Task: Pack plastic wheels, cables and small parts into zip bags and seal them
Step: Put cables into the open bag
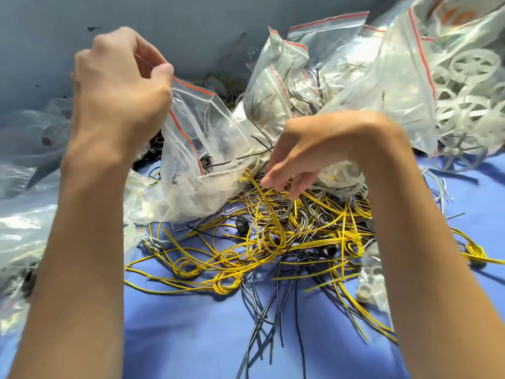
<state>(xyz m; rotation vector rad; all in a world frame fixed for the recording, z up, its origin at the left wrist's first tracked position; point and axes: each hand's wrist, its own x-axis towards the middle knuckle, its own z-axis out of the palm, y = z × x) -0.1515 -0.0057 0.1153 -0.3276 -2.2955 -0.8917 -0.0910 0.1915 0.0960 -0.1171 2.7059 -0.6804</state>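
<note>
The left hand [120, 86] has its grip pinched on the zip bag [216, 132] rim while the right hand [306, 157], fingers apart, hangs above the tangled yellow cables [273, 242], where one pull may drag knotted neighbours along.

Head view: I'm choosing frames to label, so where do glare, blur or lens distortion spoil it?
In the head view, hard light glares white off the crumpled bags at the left edge and the wheel bag upper right; the right hand's fingertips are motion-blurred; the yellow cables are sharp; the wide lens stretches the forearms towards the bottom corners.
</note>
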